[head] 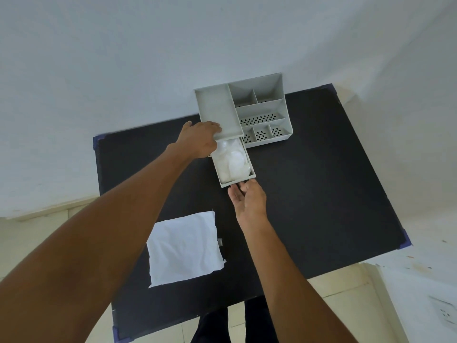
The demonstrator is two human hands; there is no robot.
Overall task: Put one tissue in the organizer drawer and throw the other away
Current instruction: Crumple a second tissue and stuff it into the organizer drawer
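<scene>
A grey organizer stands at the far edge of the black table. Its drawer is pulled out toward me, and a crumpled white tissue lies inside it. My left hand rests against the organizer's left front corner, beside the drawer's left wall. My right hand is palm up, fingertips touching the drawer's front handle. A second white tissue lies flat on the table nearer to me, between my forearms.
A white wall rises right behind the organizer. The table has blue-taped corners. Pale tiled floor surrounds the table, and a white object with a socket is at the lower right. My dark-trousered legs show below the near edge.
</scene>
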